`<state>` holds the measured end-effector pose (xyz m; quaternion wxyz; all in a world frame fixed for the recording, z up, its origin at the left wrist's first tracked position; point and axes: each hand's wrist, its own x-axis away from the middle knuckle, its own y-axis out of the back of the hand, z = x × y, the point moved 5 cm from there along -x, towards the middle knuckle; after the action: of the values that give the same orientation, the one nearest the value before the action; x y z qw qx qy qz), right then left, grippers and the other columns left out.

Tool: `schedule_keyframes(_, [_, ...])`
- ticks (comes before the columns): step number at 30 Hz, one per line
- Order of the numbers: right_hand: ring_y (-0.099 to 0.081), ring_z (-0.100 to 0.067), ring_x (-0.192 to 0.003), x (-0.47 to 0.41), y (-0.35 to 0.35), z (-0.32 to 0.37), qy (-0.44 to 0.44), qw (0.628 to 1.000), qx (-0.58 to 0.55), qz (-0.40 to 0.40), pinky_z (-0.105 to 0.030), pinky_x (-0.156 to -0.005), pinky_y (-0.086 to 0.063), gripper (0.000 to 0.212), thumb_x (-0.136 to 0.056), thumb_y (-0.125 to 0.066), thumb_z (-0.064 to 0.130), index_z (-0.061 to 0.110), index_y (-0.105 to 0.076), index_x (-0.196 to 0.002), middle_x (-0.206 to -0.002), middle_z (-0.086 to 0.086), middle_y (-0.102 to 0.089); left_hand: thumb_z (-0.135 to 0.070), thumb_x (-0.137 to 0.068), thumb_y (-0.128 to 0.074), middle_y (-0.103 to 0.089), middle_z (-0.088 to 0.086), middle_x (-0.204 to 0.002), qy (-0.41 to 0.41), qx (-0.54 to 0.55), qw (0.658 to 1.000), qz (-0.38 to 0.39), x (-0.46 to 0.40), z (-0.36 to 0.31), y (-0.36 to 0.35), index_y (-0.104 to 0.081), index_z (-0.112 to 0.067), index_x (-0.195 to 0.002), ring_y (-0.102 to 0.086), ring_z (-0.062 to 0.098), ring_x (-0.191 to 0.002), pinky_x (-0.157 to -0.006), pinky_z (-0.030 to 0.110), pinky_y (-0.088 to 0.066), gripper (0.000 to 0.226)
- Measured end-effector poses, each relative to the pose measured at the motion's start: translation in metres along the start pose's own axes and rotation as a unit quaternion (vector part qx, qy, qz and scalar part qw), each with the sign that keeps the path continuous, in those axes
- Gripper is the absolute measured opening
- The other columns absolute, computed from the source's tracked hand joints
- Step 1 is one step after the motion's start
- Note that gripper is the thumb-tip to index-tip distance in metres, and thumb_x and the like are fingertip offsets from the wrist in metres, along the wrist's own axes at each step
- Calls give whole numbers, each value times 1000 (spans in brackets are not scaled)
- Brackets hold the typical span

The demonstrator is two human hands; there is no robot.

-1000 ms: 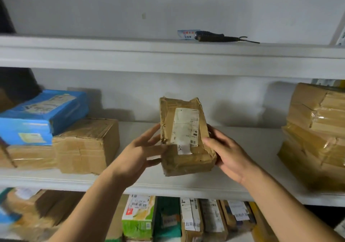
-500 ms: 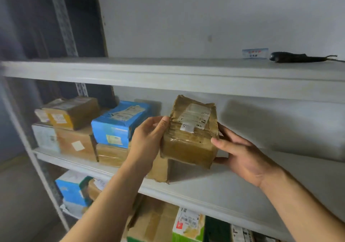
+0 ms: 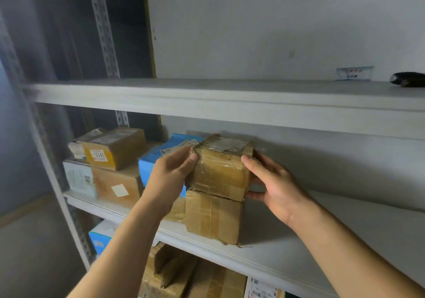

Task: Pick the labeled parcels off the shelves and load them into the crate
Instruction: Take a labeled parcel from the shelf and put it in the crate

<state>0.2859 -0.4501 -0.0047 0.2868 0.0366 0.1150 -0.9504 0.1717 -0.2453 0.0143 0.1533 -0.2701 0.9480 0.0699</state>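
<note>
A small brown taped parcel (image 3: 220, 171) with a white label on its top sits between both my hands, just on top of another brown box (image 3: 212, 217) on the middle shelf (image 3: 299, 247). My left hand (image 3: 170, 175) grips its left side with the thumb on the front corner. On its right side, my right hand (image 3: 273, 182) holds it with the fingers behind and the thumb underneath. No crate is in view.
Left of the parcel lie a blue box (image 3: 156, 159), a yellow-brown box marked 0344 (image 3: 115, 148), a brown box with a white sticker (image 3: 115, 185) and a white box (image 3: 79, 175). More parcels fill the lower shelf (image 3: 184, 274). A dark tool (image 3: 408, 79) lies on the top shelf.
The view has swung left. Both hands have carried the parcel left and tipped it flat, label up, onto the brown box at the shelf's front.
</note>
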Motion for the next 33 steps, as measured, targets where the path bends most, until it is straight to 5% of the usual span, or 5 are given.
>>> schedule_keyframes(8, [-72, -9, -102, 17, -10, -13, -2, 1000, 25, -6, -45, -86, -58, 51, -86, -78, 41, 38, -68, -136, -119, 10, -78, -30, -100, -72, -81, -14, -102, 26, -24, 998, -44, 4, 23, 14, -78, -38, -120, -77, 11, -100, -100, 46, -61, 22])
schedule_keyframes(14, [-75, -9, -105, 22, -13, -13, 11, 999, 37, -7, -34, -73, -60, 57, -86, -80, 43, 37, -64, -140, -120, 9, -78, -30, -98, -73, -80, -16, -102, 16, -14, 998, -61, 14, 23, 21, -78, -31, -125, -74, 10, -95, -99, 55, -60, 27])
schedule_keyframes(20, [-71, -14, -117, 24, -5, -15, -1, 999, 37, -29, -49, -92, -63, 61, -80, -79, 53, 42, -65, -138, -124, 13, -76, -43, -97, -71, -80, -14, -108, 16, -33, 998, -41, 15, 18, 13, -72, -29, -136, -74, 1, -97, -103, 45, -59, 42])
schedule_keyframes(24, [-68, -18, -123, 26, -1, -13, -6, 999, 29, -34, -40, -81, -64, 59, -82, -80, 50, 40, -65, -138, -127, 9, -76, -33, -103, -67, -78, -24, -99, -1, -60, 997, -45, 15, 12, 9, -71, -27, -138, -71, -10, -87, -90, 27, -57, 36])
schedule_keyframes(33, [-72, -8, -111, 38, 5, -8, 31, 995, 87, -35, -36, -90, -65, 71, -89, -82, 39, 38, -50, -153, -131, 11, -68, -35, -104, -65, -78, -20, -102, 2, -132, 988, -80, 40, -10, 1, -70, -29, -133, -72, 2, -98, -92, 29, -56, 30])
